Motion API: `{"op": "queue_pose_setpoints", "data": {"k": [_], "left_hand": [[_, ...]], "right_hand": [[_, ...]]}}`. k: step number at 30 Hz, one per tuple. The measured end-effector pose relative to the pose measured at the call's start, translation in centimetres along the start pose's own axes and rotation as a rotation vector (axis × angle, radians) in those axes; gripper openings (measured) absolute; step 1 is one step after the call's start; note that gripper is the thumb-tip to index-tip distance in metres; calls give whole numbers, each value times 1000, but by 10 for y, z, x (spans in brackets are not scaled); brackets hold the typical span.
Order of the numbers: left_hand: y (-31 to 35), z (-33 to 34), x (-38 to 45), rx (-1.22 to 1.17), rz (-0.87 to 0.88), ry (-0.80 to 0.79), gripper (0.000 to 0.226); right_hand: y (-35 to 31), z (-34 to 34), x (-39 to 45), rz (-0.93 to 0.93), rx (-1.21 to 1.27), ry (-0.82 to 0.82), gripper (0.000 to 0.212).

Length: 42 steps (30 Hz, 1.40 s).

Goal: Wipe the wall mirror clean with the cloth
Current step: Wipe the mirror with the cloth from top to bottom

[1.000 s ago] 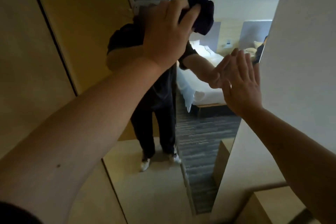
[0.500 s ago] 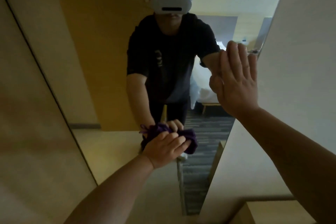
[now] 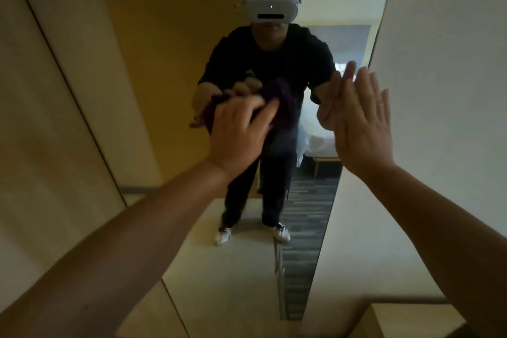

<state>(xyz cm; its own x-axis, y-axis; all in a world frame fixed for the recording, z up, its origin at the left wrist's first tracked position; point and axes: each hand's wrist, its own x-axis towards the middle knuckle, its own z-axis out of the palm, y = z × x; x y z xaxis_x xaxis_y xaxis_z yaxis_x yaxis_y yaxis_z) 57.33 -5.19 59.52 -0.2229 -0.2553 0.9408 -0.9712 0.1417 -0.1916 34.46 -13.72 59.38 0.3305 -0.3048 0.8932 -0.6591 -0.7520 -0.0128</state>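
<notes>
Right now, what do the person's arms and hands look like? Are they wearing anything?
Both forearms are bare, with no sleeves, gloves or watch showing on them. The right hand has a thin ring on one finger. The left hand shows no ring. In the mirror, the reflection wears a dark short-sleeved shirt.

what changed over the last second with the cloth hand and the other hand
The left hand, gripping the cloth, swept from the top of the mirror down low, then back up to mid-height. The right hand stayed flat and open by the mirror's right edge.
</notes>
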Motion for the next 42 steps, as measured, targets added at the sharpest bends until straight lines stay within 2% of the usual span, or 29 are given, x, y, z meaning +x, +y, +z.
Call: {"op": "queue_pose_setpoints", "data": {"k": [3, 6, 10, 14, 19, 23, 27, 30, 35, 39, 42], "left_hand": [[-10, -4, 68, 131, 92, 117, 35], [-7, 2, 121, 228, 130, 112, 33], [2, 19, 123, 290, 154, 134, 31], [19, 41, 65, 267, 253, 166, 30], [46, 74, -65, 202, 395, -34, 37], [65, 89, -155, 134, 521, -261, 33], [71, 86, -164, 102, 515, -356, 38], [73, 74, -141, 38, 447, -360, 39], [67, 56, -20, 20, 166, -51, 28], [59, 42, 98, 115, 188, 113, 35], [56, 42, 146, 212, 170, 103, 33]], "right_hand": [[27, -7, 3, 124, -41, -24, 56], [48, -3, 9, 202, -63, -84, 59], [65, 12, 7, 163, -146, -105, 60], [69, 27, 5, 124, -149, 0, 62], [78, 41, 4, 75, -174, 130, 55], [86, 44, 3, 50, -221, 110, 57], [85, 40, 4, 53, -255, 26, 60], [82, 32, 3, 84, -260, -52, 64], [76, 20, 4, 76, -242, -123, 65], [77, 14, 2, 52, -241, -156, 65], [78, 15, 3, 45, -232, -116, 63]]}}
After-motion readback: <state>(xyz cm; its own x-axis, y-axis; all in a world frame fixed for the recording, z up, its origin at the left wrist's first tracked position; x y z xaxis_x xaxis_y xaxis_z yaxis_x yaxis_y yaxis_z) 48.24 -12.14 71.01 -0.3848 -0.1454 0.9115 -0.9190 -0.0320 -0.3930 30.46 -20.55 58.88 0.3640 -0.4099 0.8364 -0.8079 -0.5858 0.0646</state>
